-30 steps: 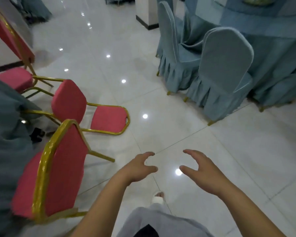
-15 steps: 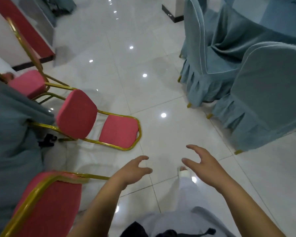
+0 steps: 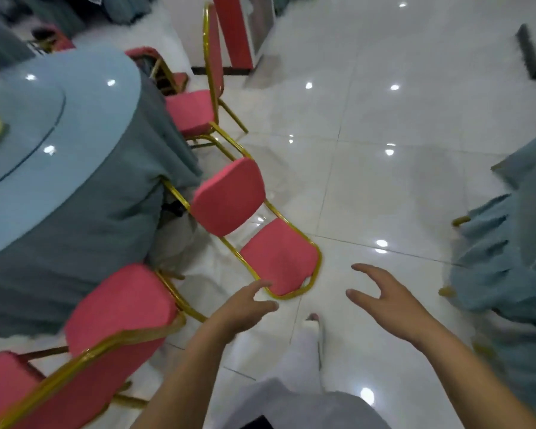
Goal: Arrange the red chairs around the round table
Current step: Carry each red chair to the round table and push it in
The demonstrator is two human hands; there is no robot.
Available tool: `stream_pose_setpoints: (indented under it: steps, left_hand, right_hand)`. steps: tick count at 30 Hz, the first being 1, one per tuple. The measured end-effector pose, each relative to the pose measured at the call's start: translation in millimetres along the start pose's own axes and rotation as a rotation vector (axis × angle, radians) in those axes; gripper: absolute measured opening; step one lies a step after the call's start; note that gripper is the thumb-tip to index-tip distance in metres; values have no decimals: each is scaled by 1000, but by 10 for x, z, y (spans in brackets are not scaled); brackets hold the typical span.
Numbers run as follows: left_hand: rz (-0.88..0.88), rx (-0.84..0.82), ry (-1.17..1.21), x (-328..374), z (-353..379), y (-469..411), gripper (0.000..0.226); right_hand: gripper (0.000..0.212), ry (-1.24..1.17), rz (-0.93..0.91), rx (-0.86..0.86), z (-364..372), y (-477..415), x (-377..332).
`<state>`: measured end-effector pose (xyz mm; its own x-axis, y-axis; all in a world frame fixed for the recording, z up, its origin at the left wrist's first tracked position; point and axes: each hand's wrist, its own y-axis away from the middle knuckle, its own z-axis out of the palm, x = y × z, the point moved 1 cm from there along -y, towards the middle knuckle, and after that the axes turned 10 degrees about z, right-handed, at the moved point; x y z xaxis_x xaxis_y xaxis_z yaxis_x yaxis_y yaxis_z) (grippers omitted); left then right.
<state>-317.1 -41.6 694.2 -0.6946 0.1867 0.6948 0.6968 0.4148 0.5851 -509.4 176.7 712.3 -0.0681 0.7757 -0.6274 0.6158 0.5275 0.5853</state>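
A red chair with a gold frame lies tipped over on the floor, its backrest [image 3: 279, 258] towards me and its seat [image 3: 228, 201] raised. My left hand [image 3: 245, 308] hovers just short of the backrest's gold edge, fingers spread, holding nothing. My right hand [image 3: 384, 300] is open in the air to the right of it. The round table [image 3: 59, 168] with a blue-grey cloth fills the left. An upright red chair [image 3: 195, 111] stands at the table farther back. Another red chair [image 3: 118, 308] stands close at the lower left.
Chairs in blue-grey covers [image 3: 508, 249] crowd the right edge. A red and white pillar [image 3: 242, 29] stands at the back. Glossy white floor tiles [image 3: 384, 168] stretch between the table and the covered chairs. My own leg and shoe [image 3: 313, 329] are below my hands.
My view has swung left, bringing the round table into sight and pushing the covered chairs to the right edge. Both hands have come closer to the tipped chair, still open.
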Motion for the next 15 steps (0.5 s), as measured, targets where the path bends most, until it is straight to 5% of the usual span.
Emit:
stream_pose_setpoints:
  steps: [6,15]
  left_hand:
    - [-53,132,307,-17,-338,-732,53]
    - [-231,444,530,-180,-628,-1260,48]
  right_hand:
    - [51,147,59,-75,-267,-821,-457]
    - [52,370,-150,-200,-607,-1821,-1371]
